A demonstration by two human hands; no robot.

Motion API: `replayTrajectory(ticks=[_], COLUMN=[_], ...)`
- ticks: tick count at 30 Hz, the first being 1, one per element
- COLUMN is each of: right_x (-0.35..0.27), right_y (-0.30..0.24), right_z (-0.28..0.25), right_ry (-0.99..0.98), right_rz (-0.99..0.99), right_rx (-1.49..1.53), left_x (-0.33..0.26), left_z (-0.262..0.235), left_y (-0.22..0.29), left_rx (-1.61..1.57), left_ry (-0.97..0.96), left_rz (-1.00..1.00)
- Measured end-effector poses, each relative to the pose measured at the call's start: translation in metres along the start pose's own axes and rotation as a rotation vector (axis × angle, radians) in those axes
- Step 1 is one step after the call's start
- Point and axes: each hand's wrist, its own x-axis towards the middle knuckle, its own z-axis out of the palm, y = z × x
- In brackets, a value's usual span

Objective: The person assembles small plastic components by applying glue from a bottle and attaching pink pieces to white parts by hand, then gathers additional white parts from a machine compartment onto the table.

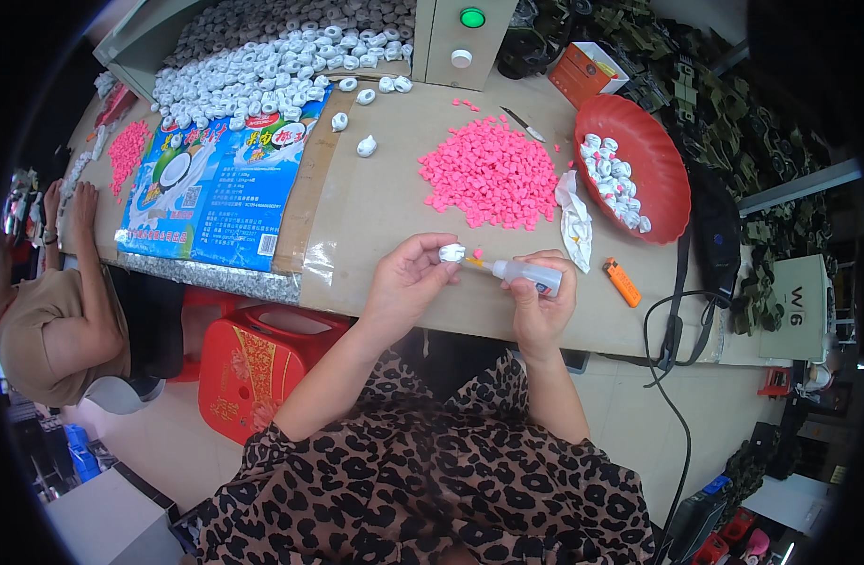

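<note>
Over the table's front edge, my left hand [411, 280] pinches a small white rounded plastic piece [452, 252] between thumb and fingers. My right hand [545, 299] is wrapped round a translucent squeeze bottle [528, 276], which lies tilted with its thin yellowish nozzle [476, 263] pointing left at the white piece. Whether the tip touches the piece I cannot tell. A single pink bit [478, 254] shows just behind the nozzle. Beyond my hands is a heap of small pink pieces [488, 174]. Right of the heap lies a crumpled white tissue [574, 221].
A red scalloped bowl [672, 169] holds several white pieces with pink bits. An orange lighter [622, 282] and a small knife [523, 124] lie nearby. Many white pieces [253, 80] pile up at the back left, by blue printed cardboard [215, 188]. At far left another person [60, 320] sits working.
</note>
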Motion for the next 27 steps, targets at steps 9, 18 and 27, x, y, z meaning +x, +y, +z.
replayTrajectory(ticks=[9, 18, 27], right_x=[-0.001, 0.022, 0.044], right_y=[0.001, -0.019, -0.024], right_z=[-0.001, -0.020, -0.067], right_ry=[-0.005, 0.306, -0.012], right_rz=[0.003, 0.466, 0.502], right_rx=[-0.008, 0.626, 0.053], left_x=[0.000, 0.001, 0.000], left_z=[0.001, -0.002, -0.002], left_y=[0.000, -0.003, -0.002], left_rx=[-0.001, -0.012, 0.010], left_ry=[-0.014, -0.032, -0.020], left_rz=[0.015, 0.035, 0.034])
